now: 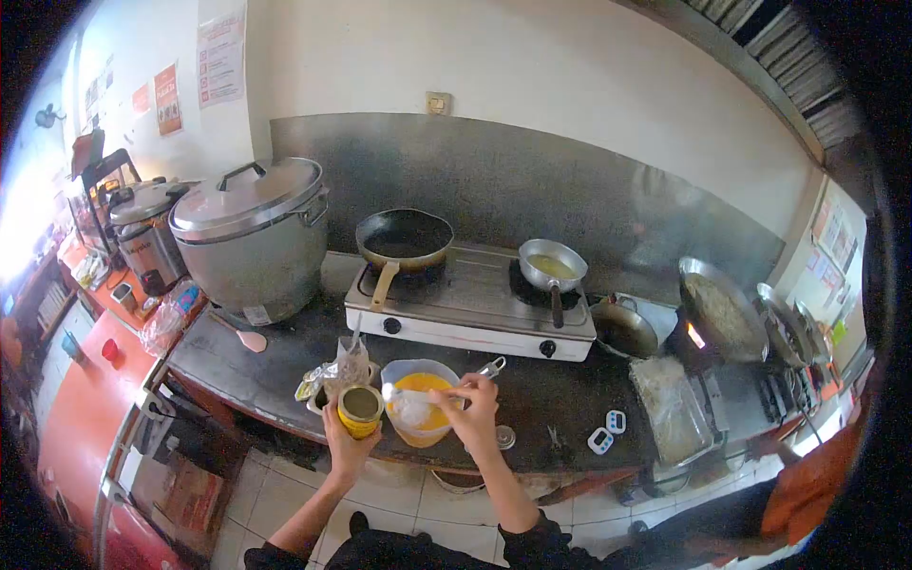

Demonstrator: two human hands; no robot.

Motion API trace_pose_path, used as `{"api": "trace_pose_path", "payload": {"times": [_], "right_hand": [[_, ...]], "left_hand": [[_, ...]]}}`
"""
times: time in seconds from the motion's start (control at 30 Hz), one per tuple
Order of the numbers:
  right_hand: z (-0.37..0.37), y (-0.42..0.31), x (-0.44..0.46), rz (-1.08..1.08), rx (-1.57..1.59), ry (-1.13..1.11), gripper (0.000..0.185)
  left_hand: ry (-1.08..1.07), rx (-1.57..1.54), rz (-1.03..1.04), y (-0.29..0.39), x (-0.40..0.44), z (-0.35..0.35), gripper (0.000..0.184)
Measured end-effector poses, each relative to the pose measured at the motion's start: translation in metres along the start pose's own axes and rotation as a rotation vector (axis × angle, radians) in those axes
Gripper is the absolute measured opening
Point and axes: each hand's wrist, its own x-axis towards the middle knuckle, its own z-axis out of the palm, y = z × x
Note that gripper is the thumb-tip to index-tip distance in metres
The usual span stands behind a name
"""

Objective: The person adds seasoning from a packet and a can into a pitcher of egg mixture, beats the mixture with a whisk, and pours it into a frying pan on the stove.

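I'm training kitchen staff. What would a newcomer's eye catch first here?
Likely the huge lidded pot on the counter's left end. Then the jug of yellow liquid at the front, between the left hand and right hand. The bright glow, probably flame, beside the wok on the right also stands out.

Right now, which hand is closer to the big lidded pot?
Left: the left hand holds a yellow can, in front and right of the pot; the right hand is farther right, beside the container.
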Motion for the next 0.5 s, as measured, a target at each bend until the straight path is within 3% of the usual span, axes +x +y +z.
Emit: {"api": "trace_pose_path", "payload": {"times": [0.1,0.13,0.27,0.37,0.5], "right_hand": [[-0.005,-0.003,-0.009,-0.156,-0.161,0.198,0.024],[-0.006,-0.004,-0.017,-0.299,-0.276,0.208,0.013],[0.008,0.034,-0.054,-0.837,-0.727,0.244,0.016],[0.005,0.032,-0.052,-0.77,-0.655,0.216,0.014],[-0.008,0.014,-0.038,-0.325,-0.363,0.192,0.014]], "left_hand": [[-0.053,0.008,-0.017,-0.014,-0.002,-0.004,0.078],[-0.05,0.019,-0.023,-0.016,-0.002,-0.006,0.077],[-0.066,0.054,-0.022,-0.016,-0.002,-0.017,0.075],[-0.07,0.053,-0.015,-0.017,0.001,-0.02,0.075],[-0.106,0.028,0.005,-0.021,0.001,-0.02,0.077]]}}
